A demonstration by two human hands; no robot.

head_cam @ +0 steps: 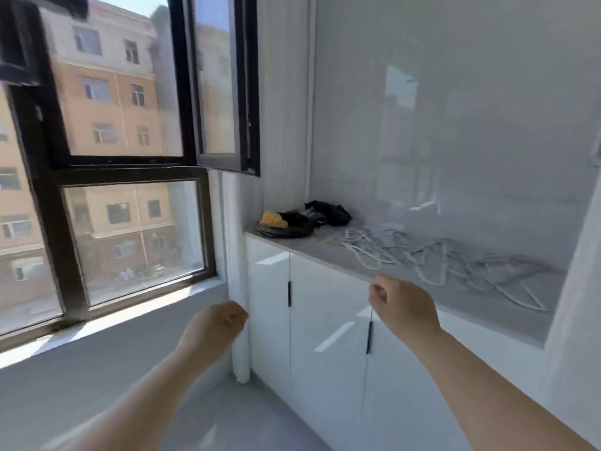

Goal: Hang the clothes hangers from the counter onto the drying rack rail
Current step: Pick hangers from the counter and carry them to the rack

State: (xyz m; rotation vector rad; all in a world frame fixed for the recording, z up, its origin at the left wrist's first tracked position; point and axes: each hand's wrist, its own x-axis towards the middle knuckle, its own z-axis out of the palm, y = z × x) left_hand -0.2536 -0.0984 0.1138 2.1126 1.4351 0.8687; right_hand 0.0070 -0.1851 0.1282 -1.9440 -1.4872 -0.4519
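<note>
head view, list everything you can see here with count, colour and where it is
hangers: tangled pile, count unclear, white, on the counter's right half
counter: one, pale grey, recessed above the cabinets
dark flat item: one, black, counter's left end
yellow object: one, on the dark flat item
black bundle: one, behind it by the wall
cabinet doors: white, glossy, black handles, under the counter
window: black frame, one pane swung open, on the left
left hand: loosely curled, empty
right hand: loosely curled, empty, near the counter edge
</note>
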